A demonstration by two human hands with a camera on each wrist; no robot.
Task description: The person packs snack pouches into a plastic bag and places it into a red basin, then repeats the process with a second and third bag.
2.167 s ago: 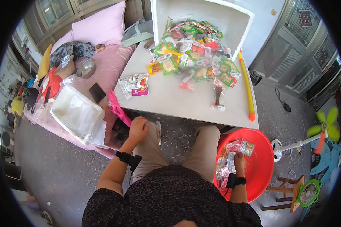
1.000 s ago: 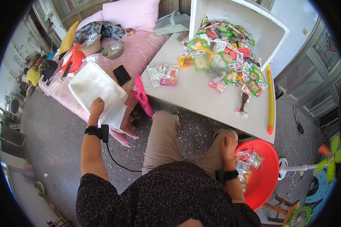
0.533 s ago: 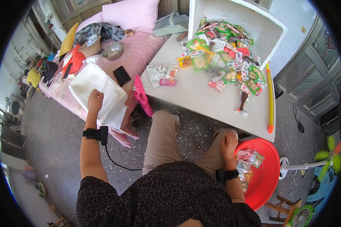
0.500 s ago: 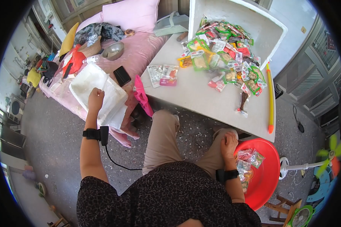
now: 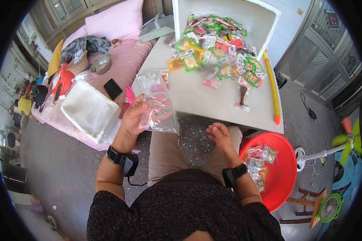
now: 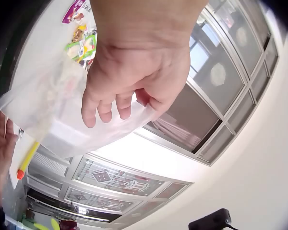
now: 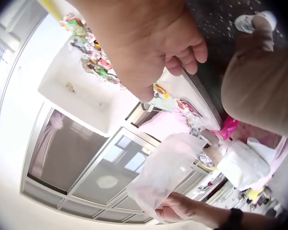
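Clear plastic bag [image 5: 161, 114] hangs in mid-air, slack and slightly tilted, and makes the hub of the clock face in the head view. At 10 o'clock stretches the bed [image 5: 126, 58] with its pink cover. From 12 round to 3 spreads the pale desk [image 5: 201, 100]; the bag overlaps its near corner in that view, though whether they touch I cannot tell. Between 1 and 2 a white foam box [image 5: 255, 24] stands on the desk with its mouth toward 6 o'clock, and a heap of packets [image 5: 217, 48] spills out of it. At 4, beside the desk, a red basin [image 5: 283, 172] holds further packets. At 9 a white tray [image 5: 84, 102] lies on the bed; at 3 a yellow tube [image 5: 272, 86] runs along the desk's edge. A metal bowl [image 5: 101, 64] sits at 10. The right hand [image 5: 220, 136], at 4, is apart from the bag, its fingers loosely bent. At 9 the left hand [image 5: 137, 112] pinches the bag between thumb and fingers, which show through the plastic. A dark phone [image 5: 112, 89] lies between 9 and 10 on the bed; a printed pouch [image 5: 165, 76] peeps out at 12 on the desk, partly behind the bag.
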